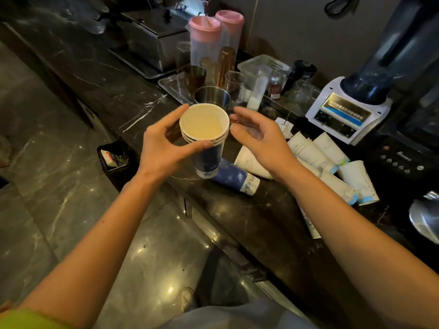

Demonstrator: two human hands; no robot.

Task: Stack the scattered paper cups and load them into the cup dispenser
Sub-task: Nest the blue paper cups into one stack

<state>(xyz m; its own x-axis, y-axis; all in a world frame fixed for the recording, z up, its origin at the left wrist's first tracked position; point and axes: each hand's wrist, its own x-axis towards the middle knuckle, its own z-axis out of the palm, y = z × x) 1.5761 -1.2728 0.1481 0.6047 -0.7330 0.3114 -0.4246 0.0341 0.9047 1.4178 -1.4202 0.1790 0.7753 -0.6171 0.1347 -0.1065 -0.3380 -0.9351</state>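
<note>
Left hand point(164, 148) gripping nested cup stack point(204, 136), right hand point(259, 136) open beside it, seemingly untouching, loose cups point(316, 150) on counter point(237, 210)

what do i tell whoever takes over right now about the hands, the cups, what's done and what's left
Left hand grips the stack of nested cups, upright. Right hand open beside it, empty.
Loose: one blue cup and several white cups lying on the counter.
Done: a few cups stacked.
Left: stack the rest, load the dispenser, not in view.
</note>
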